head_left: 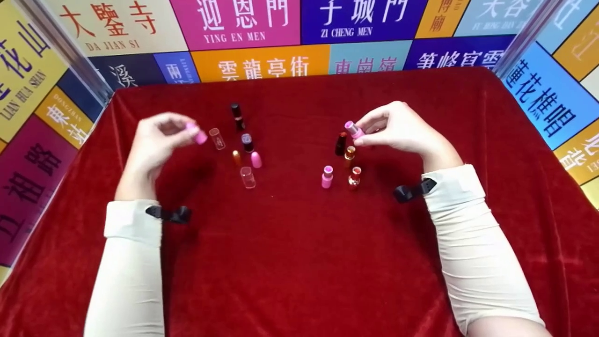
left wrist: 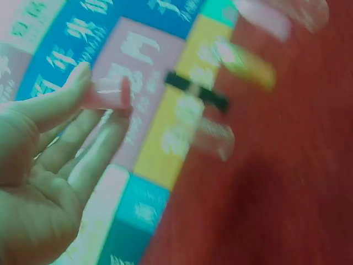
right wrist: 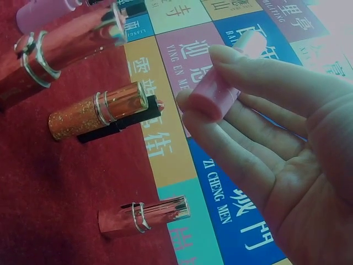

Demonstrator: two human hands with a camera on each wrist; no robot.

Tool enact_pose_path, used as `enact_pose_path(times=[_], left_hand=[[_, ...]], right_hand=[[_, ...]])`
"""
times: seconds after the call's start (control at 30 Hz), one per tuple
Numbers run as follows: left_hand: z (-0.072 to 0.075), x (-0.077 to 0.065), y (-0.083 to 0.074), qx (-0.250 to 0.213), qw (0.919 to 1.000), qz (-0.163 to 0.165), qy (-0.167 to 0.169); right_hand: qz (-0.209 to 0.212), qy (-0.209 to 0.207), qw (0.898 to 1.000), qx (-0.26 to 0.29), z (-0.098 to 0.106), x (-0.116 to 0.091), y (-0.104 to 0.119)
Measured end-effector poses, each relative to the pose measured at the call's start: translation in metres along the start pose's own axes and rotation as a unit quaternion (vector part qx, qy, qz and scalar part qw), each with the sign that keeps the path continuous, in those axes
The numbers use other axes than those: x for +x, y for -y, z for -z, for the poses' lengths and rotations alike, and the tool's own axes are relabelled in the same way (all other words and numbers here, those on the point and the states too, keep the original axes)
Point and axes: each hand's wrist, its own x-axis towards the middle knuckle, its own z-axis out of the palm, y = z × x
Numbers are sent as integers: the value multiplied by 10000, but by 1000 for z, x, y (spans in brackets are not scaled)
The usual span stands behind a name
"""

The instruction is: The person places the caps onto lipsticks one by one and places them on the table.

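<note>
My left hand (head_left: pixel 157 140) pinches a small pink lipstick cap (head_left: pixel 196 133) between thumb and fingertips, raised over the left side of the table; this cap (left wrist: pixel 109 95) is blurred in the left wrist view. On the right, thumb and fingers of my right hand (head_left: pixel 398 128) pinch a pink lipstick tube (head_left: pixel 354 129) with a silver collar (right wrist: pixel 252 43). Beneath and beside it stand a black lipstick with a red tip (head_left: pixel 341 142), a gold lipstick (head_left: pixel 349 156), a red-and-gold lipstick (head_left: pixel 354 178) and another pink lipstick (head_left: pixel 327 178).
Left of centre stand several caps: two clear ones (head_left: pixel 217 139), a pink one (head_left: pixel 255 159), a gold one (head_left: pixel 237 157), a dark one (head_left: pixel 247 142) and a tall black one (head_left: pixel 237 117). A red cloth (head_left: pixel 281 262) covers the table; lettered panels (head_left: pixel 262 61) border its back and sides.
</note>
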Motion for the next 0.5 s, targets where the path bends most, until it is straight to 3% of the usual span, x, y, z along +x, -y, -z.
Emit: enact_pose_path(times=[0.07, 0.27, 0.5], left_hand=[[-14, 3, -11, -412, 9988, -266, -25], [-66, 18, -31, -1054, 9902, -909, -62], [-110, 29, -36, -1781, 9794, -951, 24]], right_hand=[[18, 21, 10000, -10, -1, 1, 1], [91, 41, 9999, -133, -3, 1, 3], [148, -11, 9997, -195, -7, 2, 5]])
